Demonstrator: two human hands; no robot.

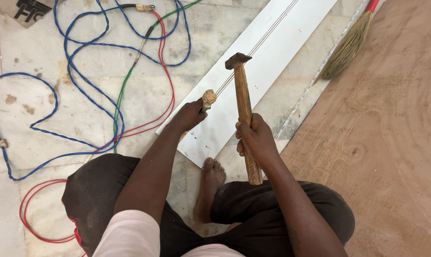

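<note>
Hammer [244,112]: centre of the frame, upright and tilted slightly left; dark metal head at the top, long worn wooden handle with a rough, scuffed grain running down toward the lap.
Right hand [256,139]: wrapped tight around the lower part of the hammer handle, fingers curled closed on the wood.
Chisel [208,99]: just left of the hammer, only its battered, mushroomed wooden top showing above the fist; lower end hidden by the hand.
Left hand [190,115]: clenched around the chisel, held over the near edge of the white strip, apart from the right hand.
White panel [272,43]: long, flat, smooth strip lying diagonally from the centre up to the top right of the frame, thin grooved lines running down its length; lower corner close to a bare foot.
Foot [210,183]: bare, lower centre, toes touching the panel's near corner, resting on the floor between dark trouser legs.
Floor [25,119]: pale marble tiles, stained and dusty, filling the left half of the frame.
Cables [82,62]: blue, red and green wires, looped loosely across the upper left and left side, red loop trailing to the lower left.
Plywood sheet [391,143]: large reddish-brown board with swirling grain, filling the right side.
Broom [346,47]: straw bristles, red handle, upper right, lying along the plywood edge.
Measuring tape [301,102]: thin pale strip between panel and plywood.
Cardboard piece [27,8]: top left corner, tan with black printed shapes, mostly cut off.
</note>
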